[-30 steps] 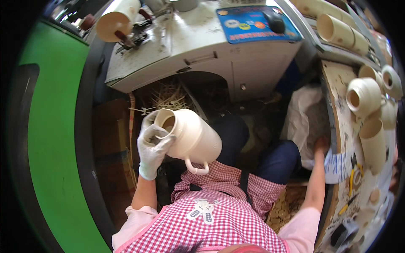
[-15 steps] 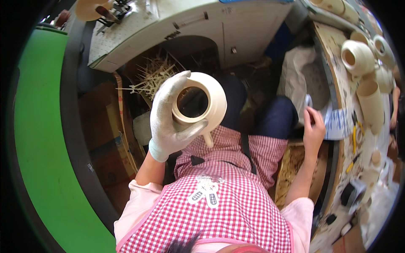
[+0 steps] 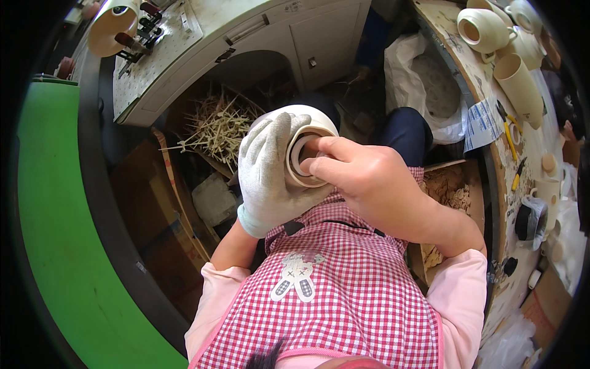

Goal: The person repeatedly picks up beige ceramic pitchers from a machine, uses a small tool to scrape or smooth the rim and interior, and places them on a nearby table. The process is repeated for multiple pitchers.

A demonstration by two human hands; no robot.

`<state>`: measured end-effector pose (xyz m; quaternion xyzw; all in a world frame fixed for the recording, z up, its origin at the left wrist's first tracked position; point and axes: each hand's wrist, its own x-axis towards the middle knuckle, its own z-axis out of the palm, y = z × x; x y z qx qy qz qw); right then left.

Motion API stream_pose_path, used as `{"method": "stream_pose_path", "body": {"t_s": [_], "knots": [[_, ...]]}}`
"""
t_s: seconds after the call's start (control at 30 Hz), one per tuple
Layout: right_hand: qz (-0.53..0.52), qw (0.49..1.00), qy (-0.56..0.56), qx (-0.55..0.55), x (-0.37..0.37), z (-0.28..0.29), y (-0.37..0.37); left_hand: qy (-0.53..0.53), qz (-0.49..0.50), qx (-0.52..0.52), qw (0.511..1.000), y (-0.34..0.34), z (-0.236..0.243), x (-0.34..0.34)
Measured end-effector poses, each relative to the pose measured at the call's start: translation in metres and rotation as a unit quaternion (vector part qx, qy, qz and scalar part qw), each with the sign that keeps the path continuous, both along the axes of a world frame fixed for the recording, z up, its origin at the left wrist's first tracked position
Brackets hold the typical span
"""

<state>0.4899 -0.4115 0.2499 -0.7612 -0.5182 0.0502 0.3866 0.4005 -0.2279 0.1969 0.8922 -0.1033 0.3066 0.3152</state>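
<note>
Head view: left grip (image 3: 269,169) clasps cream jug (image 3: 317,119); right grip (image 3: 367,175) pinches ring (image 3: 297,152) inside; bench edge (image 3: 503,181) well apart.

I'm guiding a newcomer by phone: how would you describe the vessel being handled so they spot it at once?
Find the red-checked apron; just above it in the picture, the gloved left hand wraps around a cream vessel. The bare right hand reaches into its round mouth. Unlike similar vessels on the workbench at right, this one is held.
</note>
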Motion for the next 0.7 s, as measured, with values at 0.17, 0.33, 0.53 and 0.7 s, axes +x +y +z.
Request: {"method": "stream_pose_path", "body": {"t_s": [0.17,0.33,0.53,0.7], "knots": [[-0.031,0.989,-0.127,-0.067,-0.014,-0.016,-0.001,-0.019,-0.008,0.003,1.000,0.001,-0.004,0.004],[0.027,0.980,-0.190,-0.051,0.004,-0.011,0.009,-0.027,-0.005,-0.005,1.000,0.001,0.008,0.005],[0.216,0.957,-0.015,-0.195,0.035,0.017,-0.007,0.018,-0.039,0.005,0.999,-0.009,0.007,-0.001],[0.065,0.998,-0.004,-0.021,0.023,-0.006,-0.003,0.017,-0.032,0.019,0.999,0.004,0.005,0.019]]}}
